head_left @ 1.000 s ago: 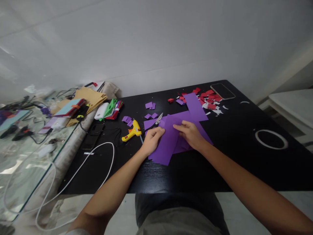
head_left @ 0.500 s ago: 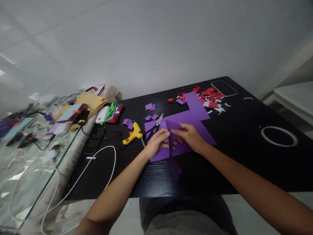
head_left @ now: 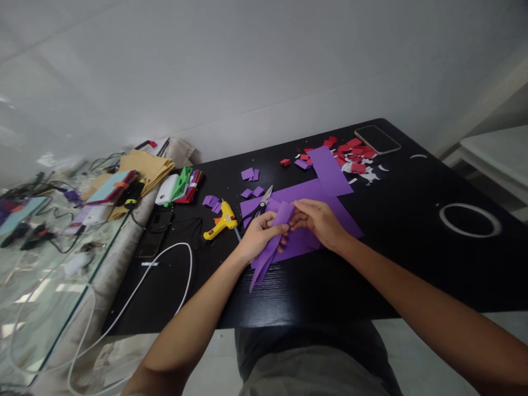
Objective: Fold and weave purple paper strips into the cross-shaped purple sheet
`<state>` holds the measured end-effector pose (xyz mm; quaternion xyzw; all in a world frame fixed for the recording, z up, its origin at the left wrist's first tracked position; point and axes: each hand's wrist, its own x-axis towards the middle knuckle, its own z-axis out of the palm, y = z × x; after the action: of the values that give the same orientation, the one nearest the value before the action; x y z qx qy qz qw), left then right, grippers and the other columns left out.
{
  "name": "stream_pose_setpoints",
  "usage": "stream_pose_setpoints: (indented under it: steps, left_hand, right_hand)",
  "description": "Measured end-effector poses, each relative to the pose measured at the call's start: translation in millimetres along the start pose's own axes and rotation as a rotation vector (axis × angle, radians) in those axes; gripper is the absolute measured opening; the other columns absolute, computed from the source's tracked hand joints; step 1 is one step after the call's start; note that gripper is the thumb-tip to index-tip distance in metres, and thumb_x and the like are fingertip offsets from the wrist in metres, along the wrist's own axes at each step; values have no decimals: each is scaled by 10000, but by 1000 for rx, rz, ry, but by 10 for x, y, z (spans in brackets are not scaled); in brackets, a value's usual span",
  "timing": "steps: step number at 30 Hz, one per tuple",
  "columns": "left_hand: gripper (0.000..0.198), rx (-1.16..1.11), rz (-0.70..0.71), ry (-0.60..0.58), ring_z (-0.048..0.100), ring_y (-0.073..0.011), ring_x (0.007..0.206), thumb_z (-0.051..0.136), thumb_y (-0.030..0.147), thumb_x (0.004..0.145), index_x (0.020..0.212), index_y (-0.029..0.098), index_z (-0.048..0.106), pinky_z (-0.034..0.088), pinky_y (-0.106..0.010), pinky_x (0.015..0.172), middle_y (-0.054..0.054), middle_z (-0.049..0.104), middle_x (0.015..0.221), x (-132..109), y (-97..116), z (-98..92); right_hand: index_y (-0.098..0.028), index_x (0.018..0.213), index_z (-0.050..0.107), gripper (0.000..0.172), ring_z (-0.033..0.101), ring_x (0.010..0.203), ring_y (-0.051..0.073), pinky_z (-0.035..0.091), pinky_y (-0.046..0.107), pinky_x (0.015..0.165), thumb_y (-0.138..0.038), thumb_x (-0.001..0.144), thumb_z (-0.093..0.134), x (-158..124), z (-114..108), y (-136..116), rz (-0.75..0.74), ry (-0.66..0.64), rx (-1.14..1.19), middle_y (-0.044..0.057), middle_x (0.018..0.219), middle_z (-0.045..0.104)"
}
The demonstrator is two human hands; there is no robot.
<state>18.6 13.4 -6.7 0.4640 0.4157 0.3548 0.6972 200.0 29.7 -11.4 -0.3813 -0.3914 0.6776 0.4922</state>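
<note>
A long purple paper strip (head_left: 270, 246), folded lengthwise, slants between my hands above larger purple sheets (head_left: 344, 217). My left hand (head_left: 260, 235) grips its middle, thumb on top. At the strip's upper end, the fingers of my right hand (head_left: 315, 221) pinch the edge. Black-handled scissors (head_left: 266, 199) lie just beyond my left hand, blades pointing away. Left of them rests a yellow glue gun (head_left: 223, 220) with a glue stick in its back. Small purple pieces (head_left: 212, 203) lie beside the gun, with more (head_left: 249, 174) farther back.
Red and white paper scraps (head_left: 357, 159) and a phone (head_left: 377, 139) are at the back right. A tape ring (head_left: 470, 220) lies on the right. Bundled green and red paper (head_left: 187, 186), a dark phone (head_left: 154, 235) and a white cable (head_left: 190, 269) occupy the left.
The strip has swung from hanging nearly upright and loosely open to a slanted, narrower fold, its lower end now farther left. My left thumb has moved onto its face.
</note>
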Motion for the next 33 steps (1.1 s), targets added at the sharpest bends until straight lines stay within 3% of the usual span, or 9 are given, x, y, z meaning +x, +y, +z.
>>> stream_pose_setpoints:
  steps: [5, 11, 15, 22, 33]
  left_hand:
    - [383, 51, -12, -1, 610, -108, 482, 856, 372, 728, 893, 161, 582, 506, -202, 429, 24, 656, 648, -16, 19, -1]
    - [356, 74, 58, 14, 709, -161, 664, 764, 467, 830, 935, 158, 622, 594, -280, 653, -17, 713, 759, -13, 17, -10]
    - [343, 170, 163, 89, 669, -140, 601, 735, 488, 854, 895, 161, 641, 520, -231, 595, -1, 703, 694, -18, 14, -8]
    - [333, 162, 144, 132, 602, -118, 472, 757, 472, 824, 826, 169, 619, 443, -201, 473, 18, 681, 595, -49, 42, -12]
    - [293, 19, 97, 89, 658, -122, 528, 776, 406, 814, 831, 133, 670, 570, -235, 537, -13, 701, 680, -62, 102, -47]
  right_hand:
    - [-170, 799, 735, 374, 683, 583, 158, 595, 282, 604, -479, 664, 897, -27, 9, -14, -60, 79, -110, 28, 636, 714]
    - [-189, 776, 747, 301, 686, 580, 160, 608, 299, 606, -431, 673, 894, -56, 19, -2, -89, 77, -170, 16, 635, 719]
    - [-181, 781, 754, 338, 688, 582, 164, 616, 314, 605, -473, 674, 886, -75, 55, 30, -105, 31, -208, 17, 641, 720]
    - [-179, 843, 751, 343, 708, 603, 176, 627, 330, 624, -461, 697, 880, -96, 59, 22, -127, -2, -194, 22, 665, 730]
    - [-211, 917, 810, 284, 748, 705, 186, 639, 365, 774, -370, 697, 894, -99, 15, 0, -193, -48, -239, 25, 790, 792]
